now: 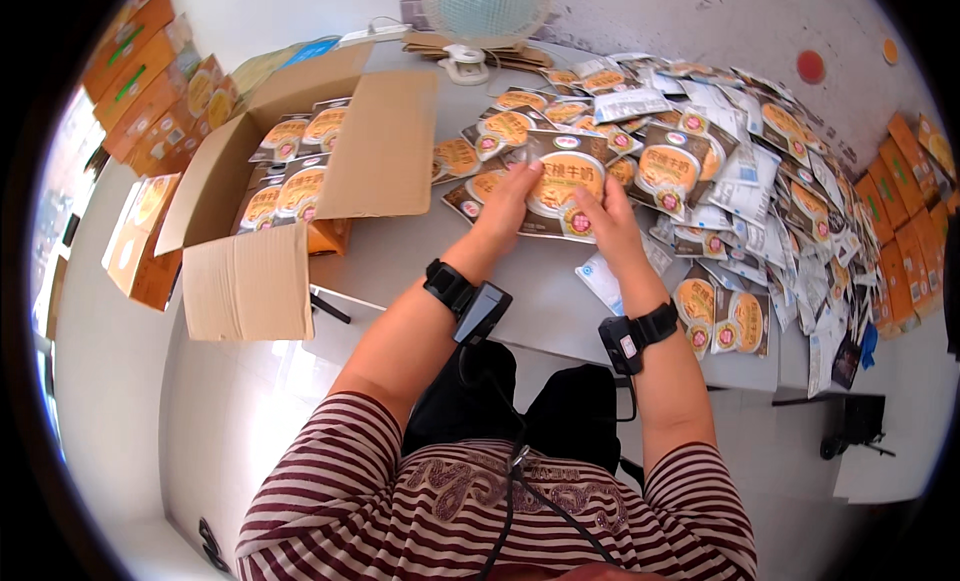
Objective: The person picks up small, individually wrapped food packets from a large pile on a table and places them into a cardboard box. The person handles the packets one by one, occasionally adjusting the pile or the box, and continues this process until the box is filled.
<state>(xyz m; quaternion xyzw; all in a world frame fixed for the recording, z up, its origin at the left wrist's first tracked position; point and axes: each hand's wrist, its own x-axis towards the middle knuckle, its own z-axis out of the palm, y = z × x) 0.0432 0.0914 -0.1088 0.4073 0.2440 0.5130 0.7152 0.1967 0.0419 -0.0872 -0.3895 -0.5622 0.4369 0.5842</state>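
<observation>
Between my two hands I hold a flat brown-and-orange pouch [563, 186], its printed face turned up toward me, above the grey table. My left hand [508, 206] grips the pouch's left edge. My right hand [612, 221] has its right side, with the thumb lying on the front. Whether more than one pouch is in the grip cannot be told. An open cardboard box [378, 146] stands to the left, its flaps folded out, with several like pouches [300, 188] laid in rows inside.
A large heap of loose pouches [740, 166], some showing silver backs, covers the table's right side. A clip fan [470, 61] stands at the back. Orange cartons are stacked at the far left [150, 81] and far right [905, 251]. The table's front edge [540, 351] runs before my knees.
</observation>
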